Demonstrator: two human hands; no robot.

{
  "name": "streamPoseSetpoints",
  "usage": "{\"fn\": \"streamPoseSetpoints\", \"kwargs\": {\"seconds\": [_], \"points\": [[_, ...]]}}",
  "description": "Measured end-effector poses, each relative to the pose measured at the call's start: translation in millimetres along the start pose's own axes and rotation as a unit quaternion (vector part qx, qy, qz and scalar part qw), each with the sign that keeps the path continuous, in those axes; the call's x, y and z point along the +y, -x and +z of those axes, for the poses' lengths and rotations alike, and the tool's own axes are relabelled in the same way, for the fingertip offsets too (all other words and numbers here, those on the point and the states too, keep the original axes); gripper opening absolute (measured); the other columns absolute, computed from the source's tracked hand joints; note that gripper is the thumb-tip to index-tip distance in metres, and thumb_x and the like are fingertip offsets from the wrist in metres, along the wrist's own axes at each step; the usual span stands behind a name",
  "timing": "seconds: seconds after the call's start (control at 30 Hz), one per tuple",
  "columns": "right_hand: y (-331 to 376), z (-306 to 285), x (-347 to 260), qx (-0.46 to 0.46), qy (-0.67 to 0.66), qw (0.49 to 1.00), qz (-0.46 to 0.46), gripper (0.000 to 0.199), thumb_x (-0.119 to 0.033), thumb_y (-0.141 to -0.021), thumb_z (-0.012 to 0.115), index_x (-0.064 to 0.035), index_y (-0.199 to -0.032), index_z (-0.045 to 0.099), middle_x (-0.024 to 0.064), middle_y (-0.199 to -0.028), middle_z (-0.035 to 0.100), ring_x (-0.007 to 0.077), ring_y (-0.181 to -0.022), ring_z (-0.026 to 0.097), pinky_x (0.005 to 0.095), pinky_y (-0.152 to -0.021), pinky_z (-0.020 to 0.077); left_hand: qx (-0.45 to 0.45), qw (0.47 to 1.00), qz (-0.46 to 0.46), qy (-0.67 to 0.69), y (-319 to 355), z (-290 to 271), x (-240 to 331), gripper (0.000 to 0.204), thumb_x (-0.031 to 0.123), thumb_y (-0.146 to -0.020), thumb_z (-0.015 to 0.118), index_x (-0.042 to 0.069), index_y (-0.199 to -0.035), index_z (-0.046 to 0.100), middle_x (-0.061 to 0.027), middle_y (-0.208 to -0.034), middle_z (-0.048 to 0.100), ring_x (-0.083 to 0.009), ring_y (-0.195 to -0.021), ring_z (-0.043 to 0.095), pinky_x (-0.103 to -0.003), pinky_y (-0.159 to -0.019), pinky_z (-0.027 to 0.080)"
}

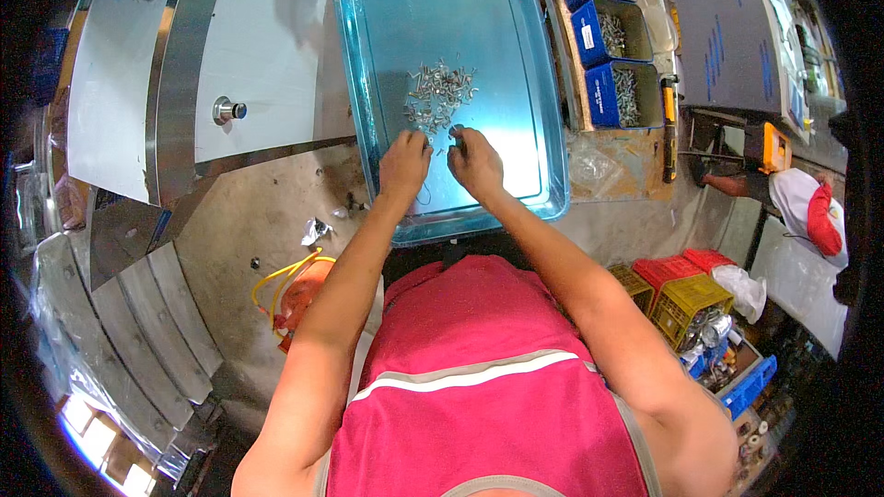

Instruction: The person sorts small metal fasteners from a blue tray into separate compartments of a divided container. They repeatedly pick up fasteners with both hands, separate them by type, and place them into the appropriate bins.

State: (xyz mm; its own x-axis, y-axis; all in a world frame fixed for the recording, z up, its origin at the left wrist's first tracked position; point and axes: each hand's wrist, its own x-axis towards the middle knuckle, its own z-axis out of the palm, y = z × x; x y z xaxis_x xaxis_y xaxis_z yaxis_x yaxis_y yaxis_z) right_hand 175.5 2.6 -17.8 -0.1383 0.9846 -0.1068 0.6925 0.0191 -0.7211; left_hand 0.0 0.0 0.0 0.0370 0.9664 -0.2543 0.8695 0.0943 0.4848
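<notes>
The blue tray [516,83] sits directly in front of the person, its near edge close to the red top [488,313]; what bears it is hidden. That closeness probably lets both bare forearms reach in without stretching. A loose heap of small metal fasteners [442,85], apparently screws or rivets, lies around the middle of the tray, with a few strays toward its near side. The tray's raised rim likely serves to stop such small pieces from rolling off.

The left hand [405,164] is over the near half of the tray, its fingers curled and drawn in beside the strays. The right hand [476,166] is just to its right, thumb and fingers bent toward each other near a small dark item; whether either hand is pinching anything, I cannot tell. Held low and near together, they seem placed for fine fingertip work at the edge of the heap.

Just right of the tray stands a row of three blue bins [601,97] holding similar metal pieces, with open tops facing up, presumably for easy reach. Farther right of the tray lies a yellow-and-black tool [669,129]. Left of the tray is a pale panel [262,46] bearing a metal knob [228,110].
</notes>
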Motion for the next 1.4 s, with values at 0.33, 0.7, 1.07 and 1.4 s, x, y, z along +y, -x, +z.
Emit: {"fn": "streamPoseSetpoints", "kwargs": {"seconds": [0.33, 0.7, 1.07, 1.4], "points": [[-17.9, -3.5, -9.0, -0.065, 0.075, 0.995, 0.0, 0.02, -0.017, -0.091, 0.064, -0.0093, -0.11, 0.062, 0.0144, -0.108, 0.065, 0.0373, -0.091, 0.066, 0.0487, -0.078, 0.0542, -0.012, 0.717, -0.231, 0.658, -2.6, -0.8, -24.6, 0.015, 0.014, -0.097, 0.059, 0.004, -0.108, 0.061, -0.01, -0.093, 0.068, -0.0198, -0.077, 0.067, -0.033, -0.066, 0.056], [-24.3, -36.0, 11.5, -0.055, -0.602, 0.745, 0.283, 0.014, -0.015, -0.096, 0.048, -0.005, -0.093, 0.057, 0.0108, -0.086, 0.064, 0.0182, -0.072, 0.064, 0.0319, -0.065, 0.0578, 0.076, 0.997, 0.03, 0.009, -15.9, 2.7, 1.6, 0.019, 0.017, -0.091, 0.062, 0.009, -0.109, 0.065, -0.0165, -0.103, 0.066, -0.0366, -0.094, 0.066, -0.048, -0.077, 0.055], [-49.8, -7.4, -6.7, -0.065, 0.09, 0.993, -0.036, 0.026, -0.026, -0.087, 0.071, -0.0086, -0.104, 0.064, 0.0146, -0.098, 0.067, 0.0356, -0.095, 0.066, 0.0488, -0.078, 0.0539, -0.038, 0.912, -0.222, 0.343, -9.1, -14.5, 0.4, 0.016, 0.014, -0.091, 0.059, 0.003, -0.103, 0.063, -0.0204, -0.106, 0.068, -0.0391, -0.099, 0.067, -0.049, -0.082, 0.053], [-39.8, -18.6, 20.6, -0.082, -0.453, 0.854, 0.243, 0.019, -0.023, -0.098, 0.055, -0.005, -0.094, 0.062, 0.0119, -0.087, 0.068, 0.0252, -0.072, 0.067, 0.0382, -0.061, 0.0563, 0.033, 0.995, 0.074, 0.066, -15.6, -0.1, 5.8, 0.016, 0.015, -0.094, 0.061, 0.006, -0.107, 0.066, -0.0182, -0.101, 0.064, -0.0411, -0.095, 0.064, -0.049, -0.082, 0.054]]}}
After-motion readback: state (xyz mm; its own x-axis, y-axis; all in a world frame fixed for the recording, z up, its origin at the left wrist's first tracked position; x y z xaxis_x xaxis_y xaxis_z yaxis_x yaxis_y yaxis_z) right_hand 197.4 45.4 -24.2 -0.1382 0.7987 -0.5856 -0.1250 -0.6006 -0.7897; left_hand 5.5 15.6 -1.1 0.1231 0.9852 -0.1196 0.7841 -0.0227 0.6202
